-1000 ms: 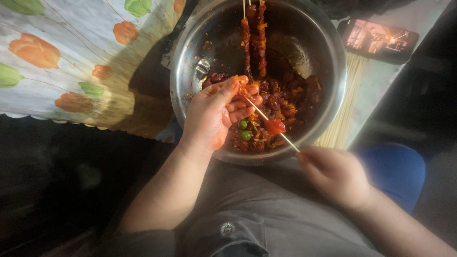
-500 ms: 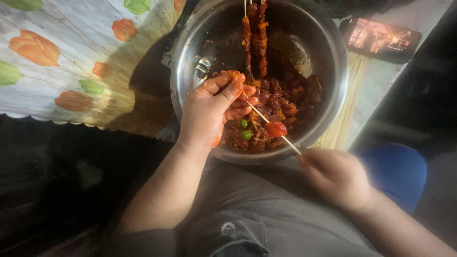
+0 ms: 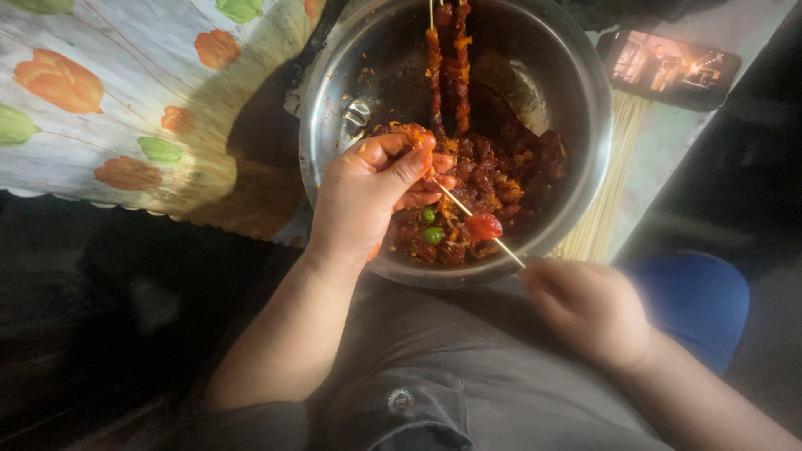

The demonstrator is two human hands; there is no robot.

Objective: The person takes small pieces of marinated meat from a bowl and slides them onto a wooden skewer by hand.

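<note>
A steel bowl (image 3: pixel 576 75) of red marinated meat (image 3: pixel 501 171) fills twelve o'clock. The left hand (image 3: pixel 368 196) pinches a meat piece (image 3: pixel 413 134) over it. The right hand (image 3: pixel 589 305), at four o'clock, grips a thin skewer (image 3: pixel 468 215) carrying a red chunk (image 3: pixel 483 226).

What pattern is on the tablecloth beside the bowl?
Orange flowers and green leaves on a pale tablecloth, seen from the head view.

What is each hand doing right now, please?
Left hand: closed, pinching a marinated meat piece at the skewer tip.
Right hand: closed on the skewer's other end.
</note>
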